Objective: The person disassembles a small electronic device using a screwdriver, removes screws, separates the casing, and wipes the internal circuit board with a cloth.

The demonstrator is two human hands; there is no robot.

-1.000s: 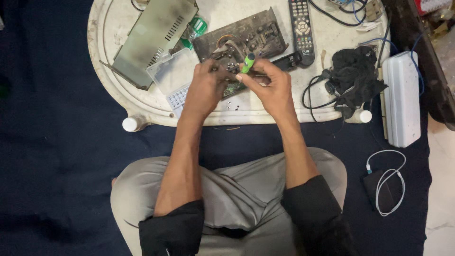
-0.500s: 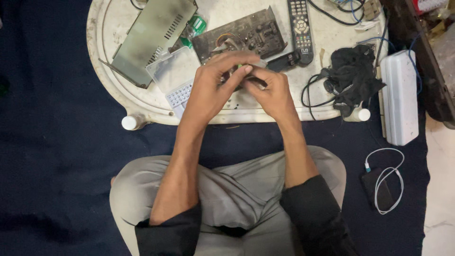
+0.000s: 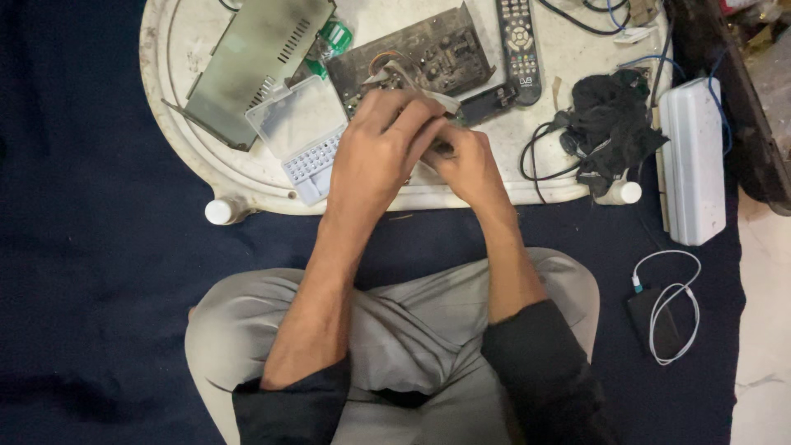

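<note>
Gripping small dark part (image 3: 443, 149) | between both hands' fingers (image 3: 416, 124) | above circuit board (image 3: 428, 53)

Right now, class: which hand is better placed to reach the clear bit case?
Probably the left hand: it lies right beside the clear bit case, while the right hand sits farther away.

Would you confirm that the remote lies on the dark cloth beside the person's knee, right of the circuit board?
Not quite: the remote lies on the white tray, not on the dark cloth by the knee. It is indeed right of the circuit board, as the head view shows.
</note>
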